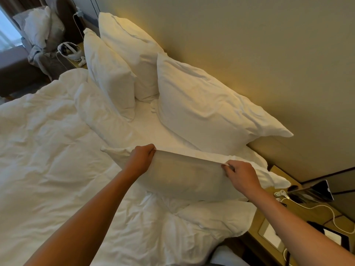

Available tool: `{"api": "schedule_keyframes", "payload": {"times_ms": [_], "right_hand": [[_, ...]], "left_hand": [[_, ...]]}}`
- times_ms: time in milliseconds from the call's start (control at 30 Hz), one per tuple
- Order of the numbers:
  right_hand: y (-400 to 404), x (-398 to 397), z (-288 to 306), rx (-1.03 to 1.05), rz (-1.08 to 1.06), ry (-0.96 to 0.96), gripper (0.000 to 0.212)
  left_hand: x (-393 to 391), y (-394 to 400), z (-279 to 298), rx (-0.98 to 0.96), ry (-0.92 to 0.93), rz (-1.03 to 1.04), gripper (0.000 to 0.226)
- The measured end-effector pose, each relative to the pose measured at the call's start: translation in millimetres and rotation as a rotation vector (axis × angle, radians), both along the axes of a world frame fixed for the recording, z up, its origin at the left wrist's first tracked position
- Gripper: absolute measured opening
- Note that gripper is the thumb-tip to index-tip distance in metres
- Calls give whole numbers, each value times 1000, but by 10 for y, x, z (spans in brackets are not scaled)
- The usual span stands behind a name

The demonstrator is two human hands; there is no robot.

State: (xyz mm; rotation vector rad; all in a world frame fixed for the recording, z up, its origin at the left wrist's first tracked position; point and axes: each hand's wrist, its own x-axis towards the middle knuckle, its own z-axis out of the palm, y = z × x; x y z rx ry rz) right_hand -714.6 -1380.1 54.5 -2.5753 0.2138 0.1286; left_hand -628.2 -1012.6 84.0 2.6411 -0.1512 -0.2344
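Note:
A white pillow [184, 177] stands on edge on the rumpled white duvet [57, 160] near the bed's head end. My left hand [142, 160] grips its top edge at the left corner. My right hand [242, 175] pinches the same top edge at the right corner. The edge is stretched taut between both hands. Three more white pillows lean against the beige headboard wall: a large one [209, 106] just behind my hands, and two [109, 77] [132, 48] farther left.
A wooden bedside table [307, 214] at the lower right holds a tablet [315, 192], white cables and a dark device. At the far left stand a second nightstand with a white headset [70, 50], and a chair heaped with white bedding [38, 25].

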Motion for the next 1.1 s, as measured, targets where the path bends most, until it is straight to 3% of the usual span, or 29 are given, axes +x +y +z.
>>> {"api": "schedule_keyframes", "payload": {"times_ms": [333, 567, 700, 833, 967, 1100], "right_hand": [[164, 260, 346, 117, -78, -169, 39], [233, 563, 569, 209, -146, -247, 39], [395, 866, 576, 288, -163, -276, 35], [585, 1215, 362, 187, -148, -145, 28], [683, 1520, 98, -51, -106, 89, 30], [750, 1840, -71, -189, -35, 11, 45]], "left_hand": [[667, 25, 440, 16, -139, -42, 25], [1406, -143, 855, 93, -395, -131, 26], [1860, -185, 876, 126, -449, -67, 28], [2044, -151, 486, 45, -312, 51, 30], [1756, -167, -218, 52, 77, 64, 60], [1471, -225, -808, 14, 352, 112, 78]]}}
